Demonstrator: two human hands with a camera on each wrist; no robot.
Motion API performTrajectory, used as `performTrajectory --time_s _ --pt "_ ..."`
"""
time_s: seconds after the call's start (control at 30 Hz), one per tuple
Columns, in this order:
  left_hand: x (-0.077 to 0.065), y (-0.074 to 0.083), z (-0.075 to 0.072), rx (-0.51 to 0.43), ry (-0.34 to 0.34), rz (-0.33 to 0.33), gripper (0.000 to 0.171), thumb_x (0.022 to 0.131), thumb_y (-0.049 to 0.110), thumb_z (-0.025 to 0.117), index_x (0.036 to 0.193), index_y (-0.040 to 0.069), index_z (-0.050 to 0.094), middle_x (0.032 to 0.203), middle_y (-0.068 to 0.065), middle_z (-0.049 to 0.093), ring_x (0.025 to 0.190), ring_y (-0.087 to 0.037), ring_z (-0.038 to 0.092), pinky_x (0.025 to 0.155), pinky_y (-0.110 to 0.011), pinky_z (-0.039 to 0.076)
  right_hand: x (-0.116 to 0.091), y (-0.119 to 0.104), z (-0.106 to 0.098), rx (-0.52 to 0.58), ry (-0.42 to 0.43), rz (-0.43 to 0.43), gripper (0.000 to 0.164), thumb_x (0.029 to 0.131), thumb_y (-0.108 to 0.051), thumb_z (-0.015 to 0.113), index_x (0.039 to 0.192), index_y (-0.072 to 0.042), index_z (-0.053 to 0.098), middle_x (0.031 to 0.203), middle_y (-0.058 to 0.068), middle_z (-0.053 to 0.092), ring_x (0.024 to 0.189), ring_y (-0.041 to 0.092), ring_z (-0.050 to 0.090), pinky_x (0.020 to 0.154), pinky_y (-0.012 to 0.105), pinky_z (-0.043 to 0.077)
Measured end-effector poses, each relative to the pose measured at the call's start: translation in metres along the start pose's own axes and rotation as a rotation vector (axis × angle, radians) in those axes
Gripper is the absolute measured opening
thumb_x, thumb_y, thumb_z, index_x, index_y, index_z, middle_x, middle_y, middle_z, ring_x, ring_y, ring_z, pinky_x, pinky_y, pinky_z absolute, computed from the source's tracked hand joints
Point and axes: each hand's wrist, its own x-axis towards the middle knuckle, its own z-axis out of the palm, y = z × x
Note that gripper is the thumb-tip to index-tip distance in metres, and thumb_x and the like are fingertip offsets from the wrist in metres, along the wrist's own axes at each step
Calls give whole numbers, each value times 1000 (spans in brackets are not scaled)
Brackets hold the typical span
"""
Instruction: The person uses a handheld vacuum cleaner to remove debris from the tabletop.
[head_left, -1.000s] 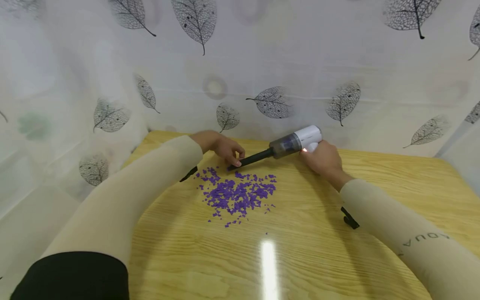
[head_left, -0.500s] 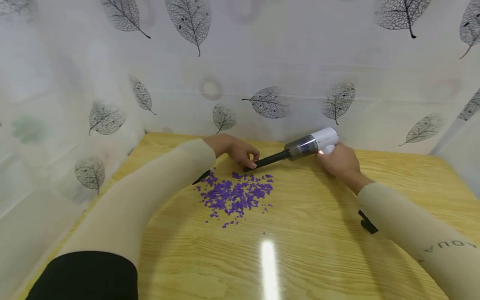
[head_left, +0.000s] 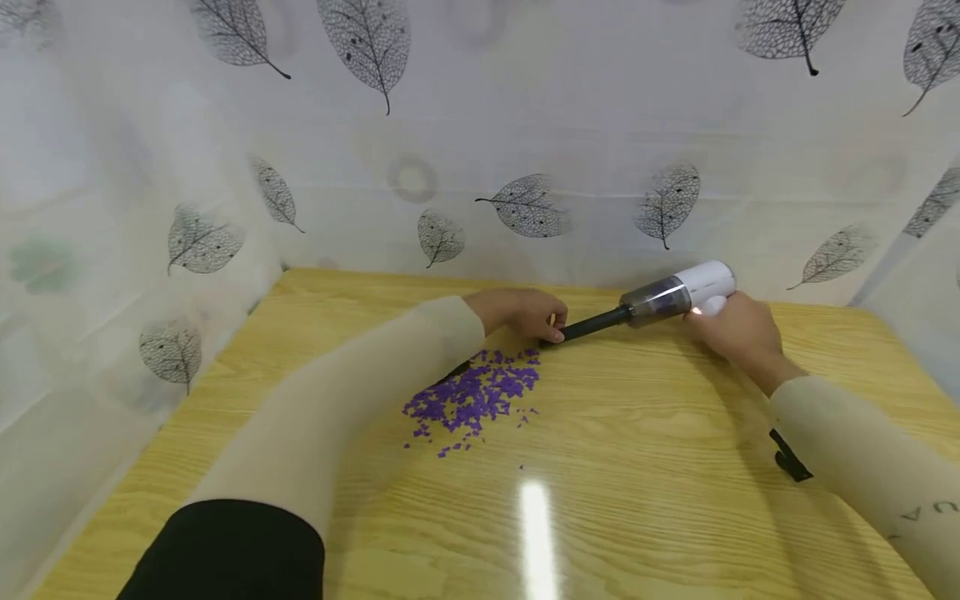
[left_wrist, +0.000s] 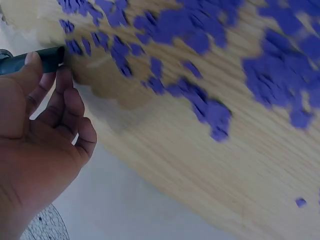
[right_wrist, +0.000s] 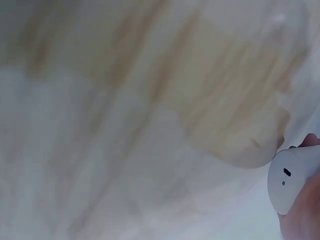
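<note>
My right hand (head_left: 738, 332) grips the white handle of a handheld vacuum cleaner (head_left: 708, 283) near the back of the table. In the right wrist view, the white end of the vacuum (right_wrist: 290, 175) shows at the right edge. The vacuum's clear dust cup leads into a long black nozzle (head_left: 596, 323) pointing left. My left hand (head_left: 531, 315) pinches that nozzle close to its tip; in the left wrist view, thumb and index finger hold it while the other fingers curl loosely. Purple paper scraps (head_left: 476, 396) lie scattered just in front, partly covered by my left sleeve.
The wooden table (head_left: 637, 500) reaches back to a pale curtain (head_left: 585, 125) printed with dark leaves, close behind the vacuum. Another curtain side (head_left: 82, 333) borders the left edge. One stray purple scrap (head_left: 521, 467) lies nearer the front.
Both hands have moved right together with the vacuum, the nozzle tip sliding away from the left part of the scraps. My left forearm now covers the pile's left side.
</note>
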Motion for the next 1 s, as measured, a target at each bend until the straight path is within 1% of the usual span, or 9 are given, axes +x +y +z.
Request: performTrajectory --time_s 0.13,0.23,0.37,0.5,0.57,0.77,0.83,1.0 --pt "6 5 2 45 30 -5 24 94 32 52 103 10 55 99 -2 54 88 -14 48 79 -26 40 6 6 0 -33 27 -30 57 81 -58 52 79 -2 47 68 12 49 59 26 46 43 36 36" --pt "6 5 2 33 28 -21 24 93 33 52 103 11 55 99 -2 54 88 -14 47 77 -25 39 9 5 1 -39 41 -46 57 81 -58 53 79 -1 47 69 13 49 60 27 46 43 37 37" --pt "1 3 4 6 12 -37 24 93 34 53 102 12 55 102 -1 55 88 -13 49 76 -24 40 12 0 2 -48 33 -76 55 81 -56 54 79 -1 47 69 13 49 60 28 46 44 37 37" --pt "-3 0 6 -7 -1 -15 24 92 35 54 100 12 56 103 -1 57 89 -12 50 77 -23 40 13 -4 4 -56 19 -110 51 81 -51 56 79 -1 48 69 13 49 62 28 46 47 38 37" --pt "-4 2 6 -11 -7 -7 25 91 36 55 99 13 56 102 -1 57 89 -13 50 77 -23 40 13 -5 3 -56 17 -119 51 81 -51 57 81 0 48 71 14 50 63 29 46 48 38 37" --pt "-4 6 9 -22 -20 -13 24 90 38 56 97 15 56 101 1 56 89 -13 49 76 -23 39 13 -3 4 -52 13 -124 58 79 -56 57 84 2 49 73 15 51 65 30 46 49 39 38" --pt "-5 6 9 -23 -21 -6 24 90 37 57 96 15 56 102 1 57 91 -13 50 78 -23 39 12 -2 4 -51 12 -128 58 79 -56 57 84 1 49 73 14 51 65 29 46 49 38 38" --pt "-7 7 9 -17 -30 10 24 88 38 60 93 15 57 104 0 58 96 -12 51 83 -23 40 13 -5 4 -55 27 -172 55 80 -54 58 81 1 50 72 15 52 64 30 47 51 41 39"
